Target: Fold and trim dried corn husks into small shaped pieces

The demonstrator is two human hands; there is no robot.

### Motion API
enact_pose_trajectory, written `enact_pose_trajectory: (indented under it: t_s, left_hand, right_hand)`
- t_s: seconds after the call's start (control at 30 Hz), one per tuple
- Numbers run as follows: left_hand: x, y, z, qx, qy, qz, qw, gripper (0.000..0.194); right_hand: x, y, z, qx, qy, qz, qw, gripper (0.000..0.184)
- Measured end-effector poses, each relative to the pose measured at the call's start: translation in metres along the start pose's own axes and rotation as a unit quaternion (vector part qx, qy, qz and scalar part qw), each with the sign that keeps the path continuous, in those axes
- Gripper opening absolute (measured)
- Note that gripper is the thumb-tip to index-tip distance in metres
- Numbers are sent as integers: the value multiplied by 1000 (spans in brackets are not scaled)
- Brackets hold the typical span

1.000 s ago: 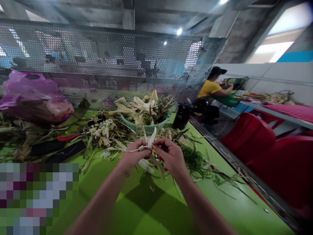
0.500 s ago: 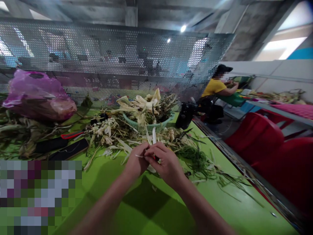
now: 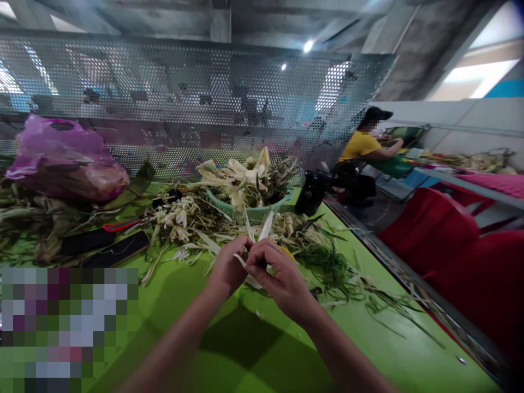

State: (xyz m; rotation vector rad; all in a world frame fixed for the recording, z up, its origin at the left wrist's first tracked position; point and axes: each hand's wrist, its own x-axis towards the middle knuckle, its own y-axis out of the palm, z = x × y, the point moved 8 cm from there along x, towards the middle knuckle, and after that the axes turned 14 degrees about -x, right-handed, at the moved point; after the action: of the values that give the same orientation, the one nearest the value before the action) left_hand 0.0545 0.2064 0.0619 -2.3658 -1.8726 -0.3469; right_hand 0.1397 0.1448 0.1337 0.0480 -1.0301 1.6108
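Observation:
My left hand point(image 3: 232, 265) and my right hand point(image 3: 280, 273) meet over the green table, their fingers closed together. A pale, pointed strip of dried leaf point(image 3: 266, 226) sticks up from between them. One end of a thin white strip point(image 3: 240, 261) curls out between the thumbs, and a paler piece hangs below the fingers. Behind my right knuckles shows the edge of something yellow point(image 3: 289, 253); its kind is hidden. Just beyond the hands lie heaped dried husks and stalks, with a green basket point(image 3: 262, 215) full of them.
A purple plastic bag point(image 3: 69, 164), a red-handled tool point(image 3: 121, 225) and dark flat pieces point(image 3: 117, 250) lie left. Green fibres point(image 3: 327, 265) spread right. A black object point(image 3: 313, 192) stands by the basket. A perforated metal screen point(image 3: 164, 98) rises behind; a person in yellow point(image 3: 360, 146) sits beyond red chairs point(image 3: 434, 229).
The upright pale strip leans further right and shows wider. The thin strip's end now stands out more between the thumbs. Something yellow has appeared behind my right hand.

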Motion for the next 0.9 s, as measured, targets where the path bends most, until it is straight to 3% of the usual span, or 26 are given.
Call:
enact_pose_trajectory:
  t_s: [0.07,0.17,0.27,0.47,0.63,0.73,0.9]
  left_hand:
    - [2,-1,-4,-25,-17,-8,1000,8]
    - [2,-2,0,-150,-87,-30,984,17]
    - [2,-4,-1,-220,-97,-63,969,23]
    - [-1,1,0,-325,-124,-47,936,27]
    - [-1,5,-5,-381,-135,-7,915,19]
    - [0,5,-8,-374,-134,7,918,22]
    - [0,1,-13,-294,-124,-9,948,22]
  right_hand:
    - [0,-7,-8,4,36,-26,999,7]
    - [-3,-17,-36,15,147,-83,985,12]
    - [-6,-15,-58,9,215,-83,973,17]
    - [-4,-2,-69,77,226,-42,970,16]
    - [-2,-6,-70,84,211,-65,972,15]
    - [-2,-8,-71,73,212,-67,972,16]
    - [-2,-16,-64,26,193,-100,976,21]
